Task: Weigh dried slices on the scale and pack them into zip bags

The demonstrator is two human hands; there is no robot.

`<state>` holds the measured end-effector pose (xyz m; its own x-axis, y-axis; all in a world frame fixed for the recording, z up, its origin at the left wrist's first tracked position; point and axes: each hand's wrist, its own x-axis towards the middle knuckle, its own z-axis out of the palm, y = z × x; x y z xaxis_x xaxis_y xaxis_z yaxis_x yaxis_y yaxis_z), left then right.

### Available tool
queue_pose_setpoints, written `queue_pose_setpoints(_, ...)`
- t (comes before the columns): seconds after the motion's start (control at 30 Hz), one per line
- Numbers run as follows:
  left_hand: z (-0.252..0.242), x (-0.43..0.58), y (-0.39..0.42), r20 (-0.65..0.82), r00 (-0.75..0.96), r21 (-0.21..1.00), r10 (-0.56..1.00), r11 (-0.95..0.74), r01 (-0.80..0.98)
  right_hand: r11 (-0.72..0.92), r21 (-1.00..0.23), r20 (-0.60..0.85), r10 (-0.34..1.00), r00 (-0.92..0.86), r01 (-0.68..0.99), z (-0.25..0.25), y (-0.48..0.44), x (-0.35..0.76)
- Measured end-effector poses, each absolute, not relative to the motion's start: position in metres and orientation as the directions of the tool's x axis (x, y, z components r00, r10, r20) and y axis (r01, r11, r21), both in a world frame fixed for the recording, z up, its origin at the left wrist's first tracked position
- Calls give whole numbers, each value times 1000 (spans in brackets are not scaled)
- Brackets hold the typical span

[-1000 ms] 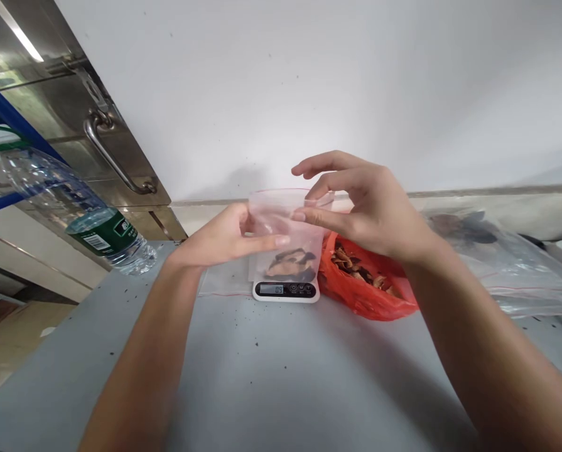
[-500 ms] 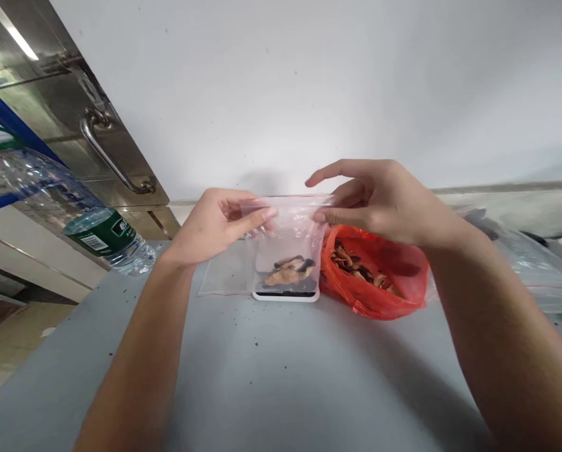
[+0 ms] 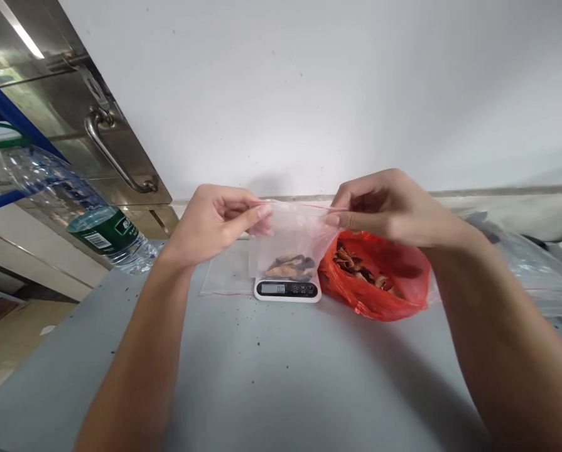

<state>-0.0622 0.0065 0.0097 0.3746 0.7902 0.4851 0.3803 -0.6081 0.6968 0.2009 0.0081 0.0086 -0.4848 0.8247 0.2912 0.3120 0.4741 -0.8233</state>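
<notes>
A clear zip bag (image 3: 290, 235) with a red line along its top hangs between my hands. Brown dried slices (image 3: 290, 267) lie at its bottom. My left hand (image 3: 219, 223) pinches its upper left corner, and my right hand (image 3: 379, 207) grips the upper right corner between thumb and fingers. Below and partly behind the bag stands a white digital scale (image 3: 287, 290), whose display reads 0.0. An open red plastic bag (image 3: 394, 295) holding more dried pieces (image 3: 356, 263) sits just right of the scale, under my right hand.
Another flat zip bag (image 3: 224, 276) lies left of the scale on the grey table (image 3: 262, 389). A large water bottle (image 3: 104, 229) stands at the table's left edge. More clear bags (image 3: 535, 270) lie at the right. A white wall (image 3: 285, 94) rises behind.
The zip bag has been raised slightly off the scale, uncovering its display and buttons. My right index finger, lifted before, has come down to the bag's top edge.
</notes>
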Motion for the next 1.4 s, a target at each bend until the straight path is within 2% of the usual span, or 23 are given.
queue_pose_setpoints(0.13, 9, -63, 7, 503, 385, 685, 773, -629, 368, 487, -804, 271, 811, -519, 341, 8, 10, 201)
queue_pose_setpoints(0.37, 6, -63, 9, 546, 374, 685, 750, -657, 316, 432, -870, 260, 810, -525, 236, 3, 12, 205)
queue_pose_setpoints(0.5, 8, -60, 6, 544, 393, 650, 741, -669, 360, 464, -830, 222, 784, -579, 309, 3, 13, 203)
queue_pose_setpoints(0.73, 7, -50, 2, 536, 462, 577, 706, -706, 410, 563, -791, 346, 735, -584, 240, 0, 9, 189)
queue_pose_setpoints(0.9, 5, -44, 1, 582, 440, 509, 683, -729, 457, 540, -802, 317, 748, -583, 256, 0, 7, 183)
queue_pose_setpoints(1.1, 5, -44, 0, 546, 423, 573, 724, -690, 442, 569, -770, 341, 750, -567, 289, 4, 4, 183)
queue_pose_setpoints(1.23, 6, -45, -2, 511, 418, 601, 751, -660, 451, 519, -777, 289, 797, -530, 356, 7, 1, 181)
queue_pose_setpoints(1.3, 7, -44, -3, 491, 433, 598, 756, -654, 463, 538, -754, 280, 782, -557, 377, 6, 2, 179)
queue_pose_setpoints(1.4, 7, -41, -4, 476, 447, 598, 757, -651, 467, 626, -698, 344, 719, -604, 347, 5, 3, 176)
